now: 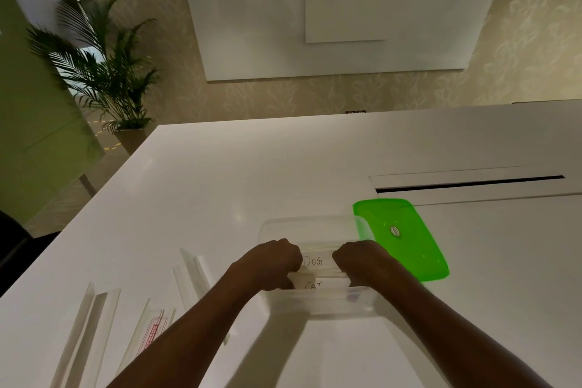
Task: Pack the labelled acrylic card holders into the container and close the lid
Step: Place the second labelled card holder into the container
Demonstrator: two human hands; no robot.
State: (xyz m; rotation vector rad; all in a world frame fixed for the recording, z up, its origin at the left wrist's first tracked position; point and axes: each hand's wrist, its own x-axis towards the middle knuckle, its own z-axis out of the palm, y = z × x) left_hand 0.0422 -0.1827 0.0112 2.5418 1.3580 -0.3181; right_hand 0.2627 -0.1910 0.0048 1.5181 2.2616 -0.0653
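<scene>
The white table is big, smooth and a little shiny, and it fills most of the room in front of the person. On its right side there is a long dark slot set inside a flat panel. Behind the table the wall has pale wallpaper with a leaf pattern, and a large white board hangs on it. A green palm plant stands in a pot at the far left corner.

Near the front edge sits the clear plastic container, open on top. Both hands are inside it. The left hand and the right hand are closed, each on one end of a card holder marked DOG. Just in front of it, also in the container, lies a holder marked CAT.

The green lid lies on the table, touching the right back corner of the container. More clear holders lie on the table to the left, one with a red label that I cannot read.
</scene>
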